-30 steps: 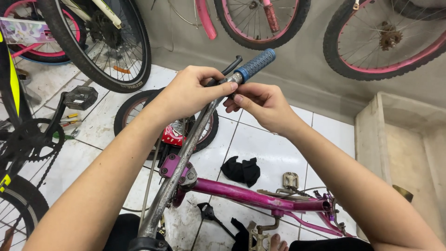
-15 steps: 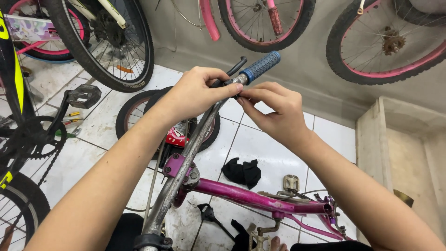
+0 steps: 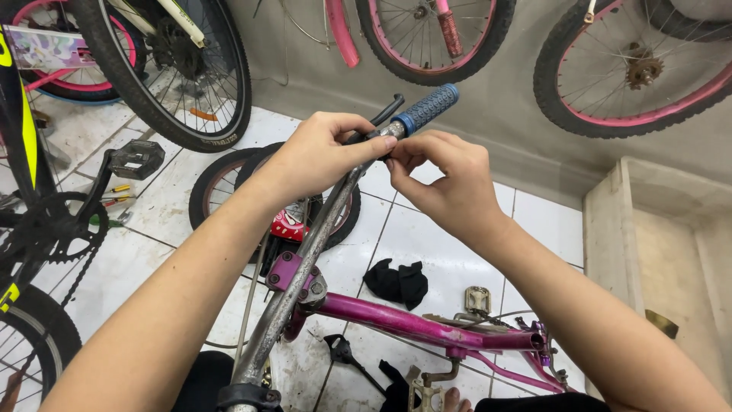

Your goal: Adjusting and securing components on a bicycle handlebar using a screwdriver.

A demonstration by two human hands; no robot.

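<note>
Both hands are closed on the handlebar point(image 3: 335, 206): left hand point(image 3: 320, 156) wrapped around the rigid, smooth metal tube, right hand point(image 3: 446, 179) pinching beside the ribbed blue grip point(image 3: 427, 109), judged less slippery.

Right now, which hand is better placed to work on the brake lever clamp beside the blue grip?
Probably the right hand: its fingertips pinch at the clamp beside the blue grip, while the left hand is wrapped around the handlebar.
</note>
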